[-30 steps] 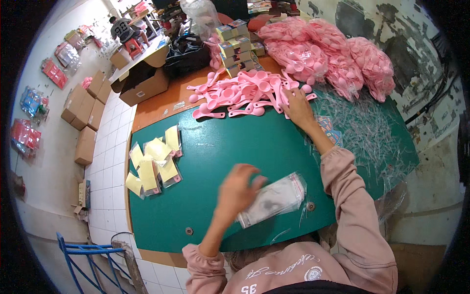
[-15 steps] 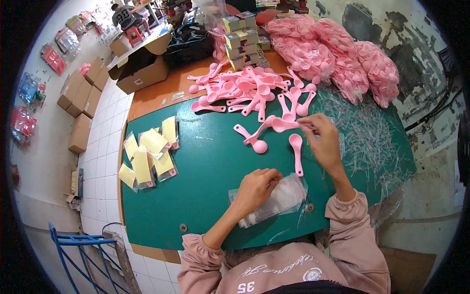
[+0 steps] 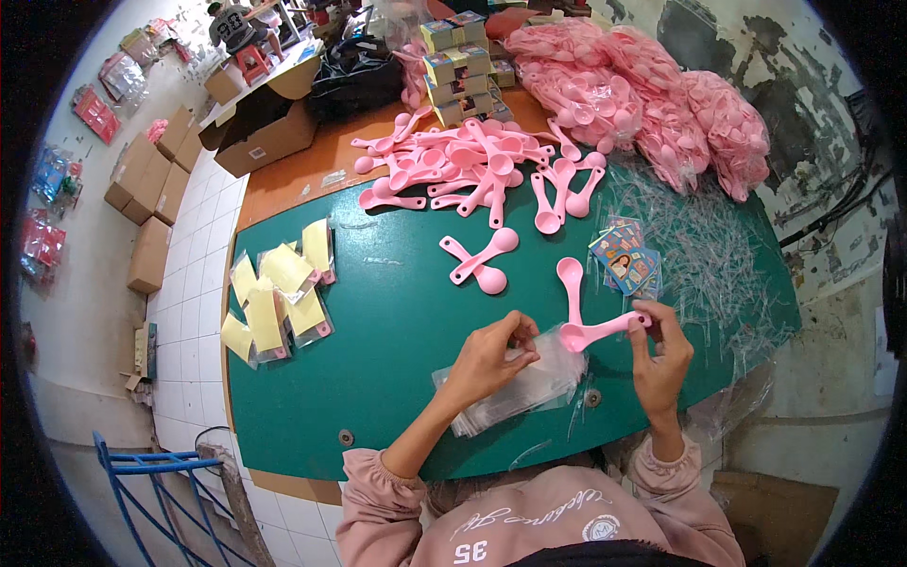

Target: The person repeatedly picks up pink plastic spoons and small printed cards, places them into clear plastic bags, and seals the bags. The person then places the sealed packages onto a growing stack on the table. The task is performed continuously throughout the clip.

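Observation:
In my right hand (image 3: pixel 663 364) is a pink measuring spoon (image 3: pixel 595 333), pinched at the holed end of its handle, bowl pointing left. My left hand (image 3: pixel 493 359) has its thumb and fingers closed at the upper edge of a clear plastic bag (image 3: pixel 557 364), on top of a stack of such bags. Just beyond the held spoon lies another pink spoon (image 3: pixel 572 288), its lower end hidden behind the held one. Two crossed pink spoons (image 3: pixel 482 257) rest farther left. Beside my right hand sit several small printed cards (image 3: pixel 628 265), blue with pictures.
A heap of pink spoons (image 3: pixel 463 165) covers the far part of the green table mat (image 3: pixel 378 397). Filled bags with yellow cards (image 3: pixel 274 288) lie at left. Bulging bags of spoons (image 3: pixel 642 104) and clear plastic scraps (image 3: pixel 699 274) occupy the right. A person (image 3: pixel 236 28) sits far off.
My right hand has drawn back toward me from the far spoons, carrying one spoon to the bag stack and uncovering the printed cards. My left fingers have closed at the top bag's edge.

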### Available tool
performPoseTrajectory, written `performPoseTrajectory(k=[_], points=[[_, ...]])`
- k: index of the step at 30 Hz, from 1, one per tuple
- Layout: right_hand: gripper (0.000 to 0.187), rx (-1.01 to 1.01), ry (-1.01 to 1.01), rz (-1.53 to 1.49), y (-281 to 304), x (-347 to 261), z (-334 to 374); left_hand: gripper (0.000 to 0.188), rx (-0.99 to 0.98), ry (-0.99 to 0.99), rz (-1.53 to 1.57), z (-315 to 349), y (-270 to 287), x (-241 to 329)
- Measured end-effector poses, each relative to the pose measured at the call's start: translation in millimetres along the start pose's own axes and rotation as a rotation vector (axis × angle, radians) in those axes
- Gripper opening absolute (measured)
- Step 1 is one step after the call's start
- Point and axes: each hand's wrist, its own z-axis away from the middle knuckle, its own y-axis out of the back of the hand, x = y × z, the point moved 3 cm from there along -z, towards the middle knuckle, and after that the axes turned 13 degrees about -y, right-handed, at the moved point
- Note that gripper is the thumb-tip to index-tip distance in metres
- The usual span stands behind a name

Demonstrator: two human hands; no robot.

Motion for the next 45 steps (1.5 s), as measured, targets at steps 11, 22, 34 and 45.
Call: performPoseTrajectory(k=[11,22,34,45], points=[[0.015,0.012,0.052,0.178,-6.8,0.4,13.1,0.03,0.086,0.035,-0.04,0.5,19.6,10.8],[0.016,-0.013,-0.059,-0.084,-17.1,-11.1,3.0,0.05,0.093,0.316,0.484,8.0,30.0,2.3],[0.018,-0.011,-0.065,-0.289,-24.5,-16.0,4.8,0.041,0.079,0.351,0.541,7.0,28.1,8.3],[0.016,-0.08,-0.035,-0.217,-28.8,-22.5,2.4,0.03,0.0,0.305,0.47,9.5,21.9,1.3]])
